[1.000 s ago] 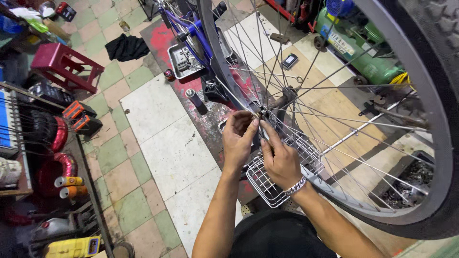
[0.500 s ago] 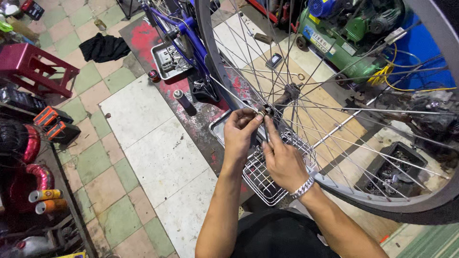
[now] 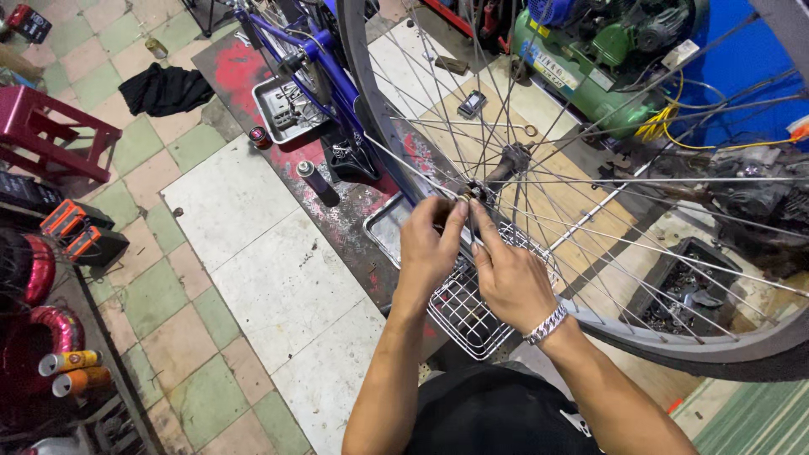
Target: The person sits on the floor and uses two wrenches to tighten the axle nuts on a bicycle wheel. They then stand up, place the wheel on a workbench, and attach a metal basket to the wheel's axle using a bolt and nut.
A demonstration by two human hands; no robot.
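Both hands, left (image 3: 430, 244) and right (image 3: 510, 278), pinch a small part on a spoke (image 3: 590, 232) mid-frame, fingers closed to steady it inside the wheel (image 3: 716, 354)

A red stool (image 3: 46, 135) stands far left, a black cloth (image 3: 164, 88) on the tiles beyond it. A metal tray (image 3: 291, 109) (small parts inside) lies near a spray can (image 3: 316, 181). Far right sits a green compressor (image 3: 607, 59); a wire basket (image 3: 468, 307) lies near.

White label strip (image 3: 558, 70) on green compressor tank (image 3: 590, 88).
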